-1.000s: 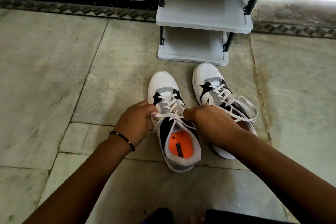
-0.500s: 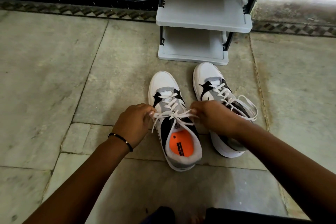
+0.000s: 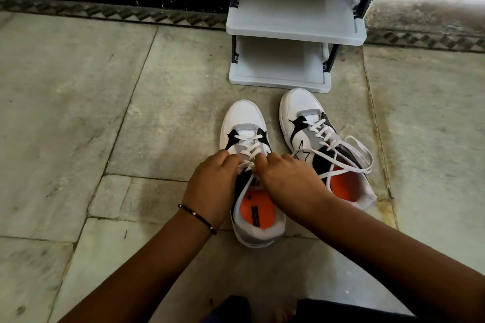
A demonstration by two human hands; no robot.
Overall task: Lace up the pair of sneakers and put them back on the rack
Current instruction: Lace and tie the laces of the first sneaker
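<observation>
A: Largest first. Surface?

B: Stone floor (image 3: pixel 78 113), grey-green slabs, mottled and matte, dark seams between them; it fills most of the frame.

A: Next?

B: Rack (image 3: pixel 294 21), upper centre; two flat grey plastic shelves with raised lips on black uprights; both shelves bare.

A: Sneakers?

B: Both on the floor just below the rack, toes toward it, side by side and apart. Left sneaker (image 3: pixel 244 123), centre of frame: smooth white toe, grey tongue, black jagged side panels, orange insole, padded grey collar. Right sneaker (image 3: pixel 301 105), centre right: same build; laced up the tongue, with white flat laces (image 3: pixel 364 155) looping loose over its opening.

A: Hands?

B: Left hand (image 3: pixel 212 186) and right hand (image 3: pixel 291 181) meet knuckle to knuckle over the left sneaker's tongue; each curled closed, pinching the flat white lace ends (image 3: pixel 245 165) at the top eyelets.

A: Smallest?

B: Thin black beaded bracelet (image 3: pixel 198 217) on the left wrist.
</observation>
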